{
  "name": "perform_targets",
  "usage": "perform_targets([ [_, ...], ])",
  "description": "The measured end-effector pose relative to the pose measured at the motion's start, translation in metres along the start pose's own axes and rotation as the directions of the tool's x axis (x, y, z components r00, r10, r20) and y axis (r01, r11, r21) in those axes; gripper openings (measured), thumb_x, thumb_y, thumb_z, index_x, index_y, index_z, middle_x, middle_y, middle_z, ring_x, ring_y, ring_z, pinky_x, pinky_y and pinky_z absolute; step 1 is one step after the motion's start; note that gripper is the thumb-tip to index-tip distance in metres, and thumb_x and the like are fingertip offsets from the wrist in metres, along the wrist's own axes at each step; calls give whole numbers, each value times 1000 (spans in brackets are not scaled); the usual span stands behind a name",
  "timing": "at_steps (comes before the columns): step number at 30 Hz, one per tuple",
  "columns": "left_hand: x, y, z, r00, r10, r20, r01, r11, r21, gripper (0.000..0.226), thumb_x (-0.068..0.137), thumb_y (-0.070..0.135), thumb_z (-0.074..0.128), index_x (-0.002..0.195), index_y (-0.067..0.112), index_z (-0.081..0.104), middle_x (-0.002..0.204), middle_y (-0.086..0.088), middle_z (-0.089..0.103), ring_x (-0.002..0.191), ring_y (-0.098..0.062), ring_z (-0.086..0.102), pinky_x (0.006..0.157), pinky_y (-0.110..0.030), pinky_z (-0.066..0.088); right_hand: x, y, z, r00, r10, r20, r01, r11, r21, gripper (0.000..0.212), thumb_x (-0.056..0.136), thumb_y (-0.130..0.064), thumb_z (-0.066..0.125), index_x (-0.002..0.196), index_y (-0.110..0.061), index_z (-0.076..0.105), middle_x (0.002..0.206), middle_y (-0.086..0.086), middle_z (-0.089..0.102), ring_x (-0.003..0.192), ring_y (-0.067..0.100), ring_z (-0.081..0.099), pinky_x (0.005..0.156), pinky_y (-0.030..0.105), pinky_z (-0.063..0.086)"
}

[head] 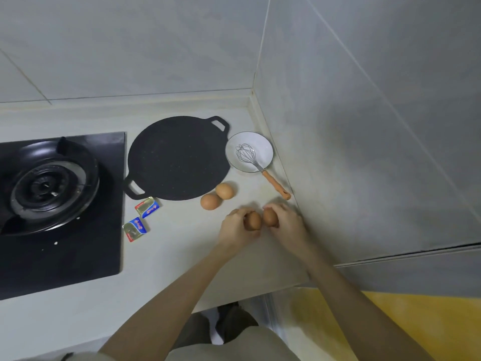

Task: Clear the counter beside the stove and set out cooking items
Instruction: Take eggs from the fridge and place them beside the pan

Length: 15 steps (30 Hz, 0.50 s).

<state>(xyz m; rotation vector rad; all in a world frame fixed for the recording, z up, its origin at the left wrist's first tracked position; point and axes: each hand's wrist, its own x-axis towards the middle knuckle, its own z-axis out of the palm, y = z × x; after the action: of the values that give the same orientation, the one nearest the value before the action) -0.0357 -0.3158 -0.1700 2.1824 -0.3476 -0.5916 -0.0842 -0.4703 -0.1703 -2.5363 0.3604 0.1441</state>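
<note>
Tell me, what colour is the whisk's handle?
Orange, on the metal wire whisk's handle, seen in the head view.

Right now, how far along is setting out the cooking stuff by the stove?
Mostly done: the griddle pan, bowl with whisk, two butter packets and two eggs already sit on the counter. In hand: the left hand and right hand each hold an egg. Left: setting those down.
</note>
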Motion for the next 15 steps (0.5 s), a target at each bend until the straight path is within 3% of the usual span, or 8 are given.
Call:
perform_targets([
  [7, 13, 3, 8, 999, 38, 11, -38, 999, -19, 48, 73, 17, 76, 118, 18, 58, 104, 10, 51, 93, -8, 47, 82, -18, 37, 1, 1, -5, 1000, 23, -21, -22, 999, 31, 42, 80, 0, 51, 116, -20, 61, 117, 2, 55, 107, 22, 52, 85, 29, 42],
  [10, 14, 3, 9, 1000, -3, 18, 4, 999, -41, 43, 76, 15, 73, 115, 25, 58, 99, 13, 49, 91, -9, 47, 74, -11, 35, 1, 1, -5, 1000, 27, -14, -26, 999, 40, 41, 82, 0, 50, 117, -19, 60, 116, 4, 55, 107, 23, 52, 83, 25, 41],
  [15, 14, -1, 5, 998, 23, 57, -25, 999, 42, 62, 70, 21, 74, 126, 32, 51, 117, 7, 53, 105, -16, 55, 85, -29, 44, -3, -5, -9, 999, 23, -35, -21, 999, 47, 47, 74, 5, 54, 115, -16, 61, 117, 5, 58, 109, 25, 53, 85, 30, 43],
])
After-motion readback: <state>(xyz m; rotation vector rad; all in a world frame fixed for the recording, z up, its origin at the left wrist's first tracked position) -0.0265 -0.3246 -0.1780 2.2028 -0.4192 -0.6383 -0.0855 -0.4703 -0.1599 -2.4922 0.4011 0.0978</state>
